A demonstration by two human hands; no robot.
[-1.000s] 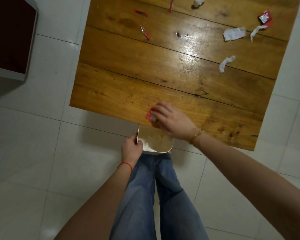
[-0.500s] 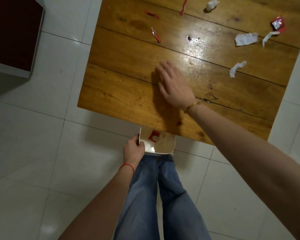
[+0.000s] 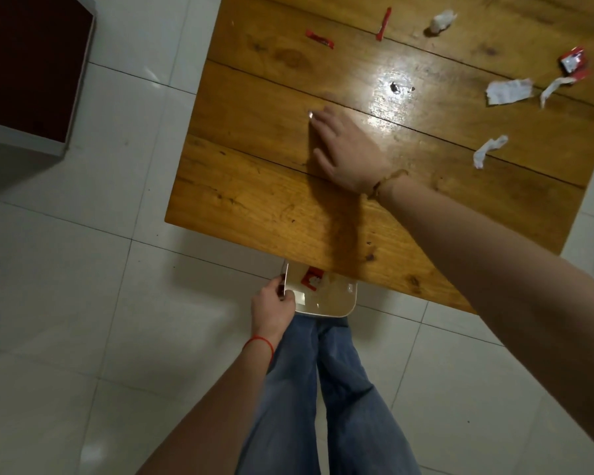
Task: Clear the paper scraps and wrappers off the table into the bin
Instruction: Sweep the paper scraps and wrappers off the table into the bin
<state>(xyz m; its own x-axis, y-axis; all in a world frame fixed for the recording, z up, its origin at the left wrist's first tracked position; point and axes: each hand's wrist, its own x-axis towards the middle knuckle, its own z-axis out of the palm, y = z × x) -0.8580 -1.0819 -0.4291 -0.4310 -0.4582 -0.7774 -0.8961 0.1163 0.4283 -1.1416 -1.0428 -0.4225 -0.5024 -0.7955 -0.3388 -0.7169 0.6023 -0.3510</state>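
Note:
My right hand (image 3: 347, 150) lies flat on the wooden table (image 3: 254, 186), palm down, fingers together; a small shiny bit shows at its fingertips. My left hand (image 3: 271, 305) grips the rim of the white bin (image 3: 340, 311), held just under the table's near edge. A red wrapper (image 3: 311, 279) lies inside it. Further back lie two red wrappers (image 3: 319, 38) (image 3: 383, 24), a crumpled white scrap (image 3: 443, 20), a torn white paper (image 3: 508, 91), a white strip (image 3: 556, 87), a red-and-silver wrapper (image 3: 573, 60) and a twisted white scrap (image 3: 489, 150).
A dark red box with a pale frame (image 3: 24, 63) stands on the white tiled floor (image 3: 83, 303) to the left. My legs in blue jeans (image 3: 323, 389) are below the bin. Small dark crumbs (image 3: 395, 86) sit in the glare on the table.
The red wrapper went off the near edge into the bin. My right hand then reached back over the table and now covers where a small red wrapper lay. The left hand kept hold of the bin.

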